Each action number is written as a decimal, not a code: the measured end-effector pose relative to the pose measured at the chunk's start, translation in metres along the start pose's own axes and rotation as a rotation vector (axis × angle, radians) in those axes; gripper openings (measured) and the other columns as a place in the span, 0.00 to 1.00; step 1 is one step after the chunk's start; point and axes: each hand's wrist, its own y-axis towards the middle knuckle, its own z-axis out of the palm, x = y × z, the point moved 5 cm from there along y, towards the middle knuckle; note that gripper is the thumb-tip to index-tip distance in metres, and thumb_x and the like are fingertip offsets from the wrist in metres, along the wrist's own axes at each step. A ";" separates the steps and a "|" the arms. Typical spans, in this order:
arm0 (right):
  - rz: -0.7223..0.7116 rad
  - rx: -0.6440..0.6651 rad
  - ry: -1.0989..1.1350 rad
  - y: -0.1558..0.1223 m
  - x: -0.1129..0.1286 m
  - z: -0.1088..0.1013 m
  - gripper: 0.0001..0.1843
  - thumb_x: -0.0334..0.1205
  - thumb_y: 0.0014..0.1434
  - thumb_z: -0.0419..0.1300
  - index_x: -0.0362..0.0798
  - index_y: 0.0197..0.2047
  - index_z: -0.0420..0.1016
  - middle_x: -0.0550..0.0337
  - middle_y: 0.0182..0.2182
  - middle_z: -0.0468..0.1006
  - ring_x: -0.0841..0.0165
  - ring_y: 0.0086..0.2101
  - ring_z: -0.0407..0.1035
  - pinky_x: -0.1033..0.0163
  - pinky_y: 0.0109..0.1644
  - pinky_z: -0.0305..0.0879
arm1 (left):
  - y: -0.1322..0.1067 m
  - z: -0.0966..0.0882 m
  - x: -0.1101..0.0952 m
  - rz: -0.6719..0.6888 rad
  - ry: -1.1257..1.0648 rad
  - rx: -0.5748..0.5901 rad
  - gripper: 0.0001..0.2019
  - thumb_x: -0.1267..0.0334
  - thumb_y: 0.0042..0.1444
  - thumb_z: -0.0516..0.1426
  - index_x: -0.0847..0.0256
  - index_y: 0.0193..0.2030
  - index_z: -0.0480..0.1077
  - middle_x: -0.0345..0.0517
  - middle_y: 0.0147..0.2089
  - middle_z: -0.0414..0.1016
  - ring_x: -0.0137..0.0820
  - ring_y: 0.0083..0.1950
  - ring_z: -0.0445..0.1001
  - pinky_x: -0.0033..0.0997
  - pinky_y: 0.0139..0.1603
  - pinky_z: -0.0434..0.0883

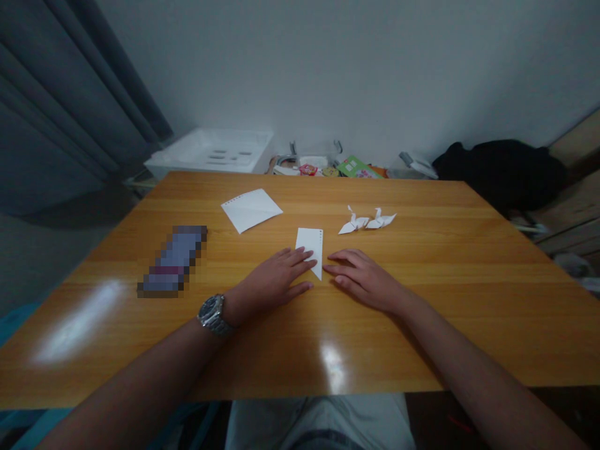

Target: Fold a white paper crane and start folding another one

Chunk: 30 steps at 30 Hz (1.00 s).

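A folded white paper point(311, 245) with a pointed near end lies on the wooden table point(422, 300). My left hand point(274, 279) lies flat, fingers stretched, its fingertips pressing the paper's left edge. My right hand point(363, 278) rests flat beside the paper's tip, its fingertips touching it. A metal watch point(212, 314) is on my left wrist.
A second folded white sheet point(250, 209) lies farther back to the left. Two finished paper cranes point(366, 221) stand at the right rear. A blurred-out object point(172, 261) is on the left. Behind the table are a white tray point(210, 150), clutter and a black bag point(501, 167).
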 end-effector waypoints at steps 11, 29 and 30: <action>0.064 -0.002 -0.058 0.000 -0.005 0.002 0.22 0.43 0.73 0.50 0.47 0.66 0.69 0.46 0.66 0.67 0.58 0.65 0.61 0.45 0.69 0.60 | 0.003 -0.002 -0.012 0.139 -0.120 -0.034 0.25 0.48 0.69 0.53 0.58 0.68 0.65 0.53 0.72 0.62 0.43 0.72 0.62 0.48 0.72 0.59; 0.052 0.035 -0.166 0.006 0.014 0.002 0.22 0.48 0.74 0.50 0.45 0.60 0.73 0.48 0.51 0.82 0.58 0.52 0.74 0.51 0.56 0.64 | 0.005 -0.001 -0.006 -0.025 -0.023 -0.123 0.29 0.48 0.68 0.53 0.68 0.67 0.62 0.64 0.72 0.58 0.47 0.70 0.61 0.46 0.70 0.62; 0.047 0.034 -0.170 0.006 0.015 0.002 0.22 0.48 0.73 0.50 0.44 0.60 0.73 0.48 0.50 0.82 0.58 0.51 0.74 0.51 0.55 0.65 | 0.005 -0.001 -0.006 -0.020 -0.009 -0.131 0.28 0.48 0.68 0.53 0.67 0.66 0.63 0.64 0.71 0.59 0.47 0.70 0.62 0.47 0.70 0.62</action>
